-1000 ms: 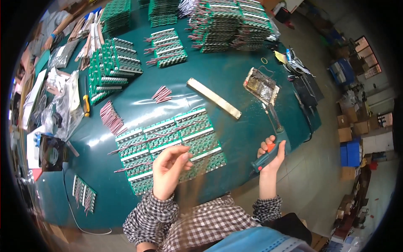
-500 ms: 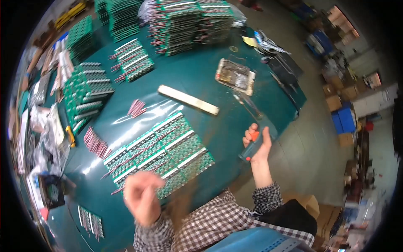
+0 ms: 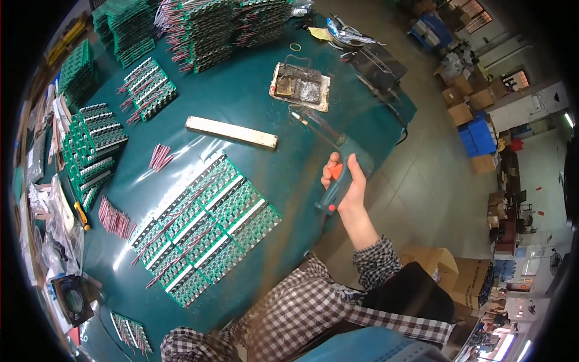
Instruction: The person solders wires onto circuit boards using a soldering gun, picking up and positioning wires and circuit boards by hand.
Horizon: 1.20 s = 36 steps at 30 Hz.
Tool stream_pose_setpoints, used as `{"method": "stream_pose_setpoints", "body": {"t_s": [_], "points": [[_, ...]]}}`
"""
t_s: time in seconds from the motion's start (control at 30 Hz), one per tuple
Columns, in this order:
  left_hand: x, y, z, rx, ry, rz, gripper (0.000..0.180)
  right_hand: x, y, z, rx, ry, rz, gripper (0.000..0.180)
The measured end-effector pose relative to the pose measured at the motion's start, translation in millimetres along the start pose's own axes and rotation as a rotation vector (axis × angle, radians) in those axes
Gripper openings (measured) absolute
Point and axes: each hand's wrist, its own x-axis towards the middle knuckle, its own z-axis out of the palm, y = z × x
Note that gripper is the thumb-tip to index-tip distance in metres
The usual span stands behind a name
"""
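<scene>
My right hand (image 3: 357, 194) is wrapped round a teal soldering gun (image 3: 335, 192) with an orange trigger. Its thin metal tip points up and left, over the table near a soldering stand tray (image 3: 324, 96). Of my left arm only the checked sleeve (image 3: 196, 345) shows at the lower edge; the hand itself is out of sight. Left of the gun, a flat block of green circuit boards (image 3: 232, 226) lies in rows with white strips, and red and black wires lie across some of them. Nearby are a larger bundle of wires (image 3: 116, 220) and a smaller one (image 3: 160, 158).
A whitish bar (image 3: 232, 132) lies beyond the boards. Tall board stacks (image 3: 199, 36) stand at the far side, with more boards (image 3: 90, 145) at the left. A yellow-handled tool (image 3: 81, 215) and a small black fan (image 3: 71, 298) sit at the left edge. A dark box (image 3: 377, 69) stands far right.
My left hand has drawn back from above the boards to below the picture's edge. The view has swung, shifting the table leftward. My right hand still grips the soldering gun.
</scene>
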Motion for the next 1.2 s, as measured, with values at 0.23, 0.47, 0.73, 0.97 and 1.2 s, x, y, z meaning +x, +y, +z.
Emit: {"method": "stream_pose_setpoints", "body": {"t_s": [0.23,0.47,0.73,0.97,1.2], "points": [[-3,13,10,0.165,0.052,0.046,0.030,-2,-44,17,-0.318,0.137,-0.218,0.031],[-7,-9,14,-0.282,-0.033,0.251,0.017,-7,-77,43,-0.944,0.106,-0.709,0.033],[13,23,-9,0.110,0.131,-0.625,0.028,29,-57,48,-0.824,0.237,-0.846,0.025],[-58,-9,-29,0.657,1.099,-0.586,0.017,17,-50,61,-0.739,0.204,-0.878,0.022],[-77,-51,-37,0.498,1.039,-0.973,0.032,-28,-27,59,-0.919,0.002,-0.471,0.029]]}}
